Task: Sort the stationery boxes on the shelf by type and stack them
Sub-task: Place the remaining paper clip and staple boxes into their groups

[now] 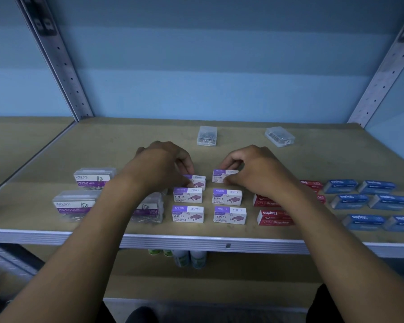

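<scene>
Both hands pinch rear-row purple Kreati staples boxes: left hand [163,166] on the left one [197,180], right hand [250,170] on the right one [222,176], both behind the four-box grid [188,195]. Risk: light boxes, forearms hang over the red staples boxes [274,217] beside that grid, a sweep knocks the rows; paper clip boxes [92,179] sit on its other side

staple boxes [187,214] right of paper-clip boxes [74,204], seemingly unstacked
</scene>
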Demonstrator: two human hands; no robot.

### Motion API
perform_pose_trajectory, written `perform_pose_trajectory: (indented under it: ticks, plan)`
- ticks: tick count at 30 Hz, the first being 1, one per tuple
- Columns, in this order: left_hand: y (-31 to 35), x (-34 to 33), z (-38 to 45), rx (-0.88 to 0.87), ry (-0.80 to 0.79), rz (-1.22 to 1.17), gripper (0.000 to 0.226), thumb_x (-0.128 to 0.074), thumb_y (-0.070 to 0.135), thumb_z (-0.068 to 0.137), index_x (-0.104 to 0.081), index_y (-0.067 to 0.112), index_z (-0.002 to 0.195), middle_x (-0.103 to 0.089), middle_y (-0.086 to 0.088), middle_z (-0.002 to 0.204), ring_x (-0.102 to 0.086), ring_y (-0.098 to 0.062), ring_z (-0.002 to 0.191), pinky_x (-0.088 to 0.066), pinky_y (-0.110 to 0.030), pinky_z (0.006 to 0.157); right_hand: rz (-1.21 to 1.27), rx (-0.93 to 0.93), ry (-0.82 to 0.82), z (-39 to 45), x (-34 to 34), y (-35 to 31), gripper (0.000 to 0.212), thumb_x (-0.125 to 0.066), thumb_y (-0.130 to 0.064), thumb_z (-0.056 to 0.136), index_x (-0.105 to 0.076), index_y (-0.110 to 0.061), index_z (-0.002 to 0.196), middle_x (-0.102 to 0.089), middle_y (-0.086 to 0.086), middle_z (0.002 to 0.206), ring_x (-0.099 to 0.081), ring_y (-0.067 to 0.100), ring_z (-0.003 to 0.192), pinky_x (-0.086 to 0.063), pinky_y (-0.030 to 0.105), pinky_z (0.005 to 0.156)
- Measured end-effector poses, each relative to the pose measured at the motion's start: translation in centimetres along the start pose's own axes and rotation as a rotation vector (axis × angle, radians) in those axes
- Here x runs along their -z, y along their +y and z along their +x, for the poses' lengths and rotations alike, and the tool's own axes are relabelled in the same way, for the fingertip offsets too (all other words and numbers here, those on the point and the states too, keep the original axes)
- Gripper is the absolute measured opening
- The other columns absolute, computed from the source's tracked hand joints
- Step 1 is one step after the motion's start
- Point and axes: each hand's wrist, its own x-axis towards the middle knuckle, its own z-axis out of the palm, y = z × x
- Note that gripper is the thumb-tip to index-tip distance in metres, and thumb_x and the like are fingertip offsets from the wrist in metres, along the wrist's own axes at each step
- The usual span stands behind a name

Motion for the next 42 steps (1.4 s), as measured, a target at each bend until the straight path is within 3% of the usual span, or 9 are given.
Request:
perform_pose_trajectory:
  ticks: [8, 18, 21, 24, 26, 29, 35, 42]
  plan:
    - [0.2, -0.2, 0.1, 0.018, 0.047, 0.008, 0.016, -0.086, 0.038, 0.069, -0.075, 0.033, 0.080, -0.071, 0.017, 0.082, -0.058, 0.004, 0.077, -0.042, -0.030, 0.077, -0.009, 0.011, 0.009, -0.5, 0.5, 0.3, 0.017, -0.086, -0.034, 0.077, -0.080, -0.035, 0.092, -0.073, -0.018, 0.082, -0.066, -0.007, 0.078, -0.044, 0.013, 0.065]
    - [0.6, -0.2, 0.0, 0.031, 0.050, 0.008, 0.017, -0.086, 0.036, 0.069, -0.075, 0.031, 0.082, -0.066, 0.019, 0.083, -0.053, 0.006, 0.077, -0.045, -0.032, 0.081, 0.003, 0.024, -0.035, -1.0, 0.8, 0.1, 0.017, -0.087, -0.034, 0.076, -0.079, -0.037, 0.091, -0.074, -0.020, 0.080, -0.064, -0.013, 0.076, -0.044, 0.012, 0.064]
    - [0.4, -0.2, 0.0, 0.022, 0.035, -0.005, 0.022, -0.086, 0.041, 0.067, -0.074, 0.034, 0.084, -0.066, 0.020, 0.085, -0.056, 0.005, 0.082, -0.048, -0.031, 0.082, 0.049, 0.028, -0.013, -1.2, 1.4, 0.4, 0.017, -0.082, -0.038, 0.079, -0.078, -0.039, 0.095, -0.074, -0.022, 0.084, -0.064, -0.012, 0.081, -0.042, 0.009, 0.064]
    - [0.3, 0.5, 0.4, -0.017, 0.066, -0.114, 0.023, -0.082, 0.048, 0.069, -0.072, 0.038, 0.087, -0.068, 0.022, 0.089, -0.060, 0.003, 0.087, -0.049, -0.021, 0.076, 0.092, -0.003, 0.079, -0.4, 3.1, 1.0, 0.009, -0.072, -0.036, 0.087, -0.078, -0.039, 0.092, -0.073, -0.022, 0.088, -0.064, -0.009, 0.086, -0.044, 0.005, 0.068]
    - [0.6, 1.2, 1.4, -0.042, 0.063, -0.134, 0.022, -0.077, 0.048, 0.075, -0.070, 0.039, 0.094, -0.067, 0.022, 0.092, -0.059, 0.002, 0.089, -0.048, -0.021, 0.076, 0.000, -0.040, 0.124, 1.2, 4.3, 2.2, 0.013, -0.066, -0.034, 0.090, -0.078, -0.038, 0.094, -0.073, -0.021, 0.095, -0.065, -0.003, 0.092, -0.050, 0.016, 0.080]
    - [1.3, 1.5, 4.2, -0.060, -0.015, -0.063, 0.039, -0.074, 0.050, 0.078, -0.064, 0.035, 0.113, -0.064, 0.018, 0.107, -0.058, -0.006, 0.097, -0.046, -0.026, 0.083, -0.198, -0.080, 0.118, 3.5, 6.3, 5.3, 0.016, -0.067, -0.031, 0.090, -0.075, -0.033, 0.104, -0.073, -0.007, 0.113, -0.065, 0.015, 0.106, -0.051, 0.031, 0.094]
    - [2.1, -0.2, 9.4, -0.051, -0.156, 0.165, 0.078, -0.077, 0.049, 0.076, -0.044, 0.023, 0.142, -0.046, -0.003, 0.144, -0.045, -0.023, 0.130, -0.036, -0.033, 0.104, -0.458, -0.199, 0.082, 5.7, 9.0, 10.1, 0.051, -0.068, -0.051, 0.087, -0.059, -0.035, 0.135, -0.056, 0.010, 0.138, -0.058, 0.037, 0.119, -0.051, 0.045, 0.098]
    - [1.5, -1.6, 12.9, -0.024, -0.159, 0.295, 0.078, -0.073, 0.069, 0.066, -0.050, 0.032, 0.131, -0.053, -0.001, 0.134, -0.052, -0.027, 0.120, -0.044, -0.042, 0.101, -0.475, -0.251, 0.011, 8.0, 8.1, 11.5, 0.082, -0.062, -0.073, 0.080, -0.036, -0.039, 0.150, -0.048, 0.009, 0.141, -0.052, 0.038, 0.125, -0.050, 0.048, 0.098]
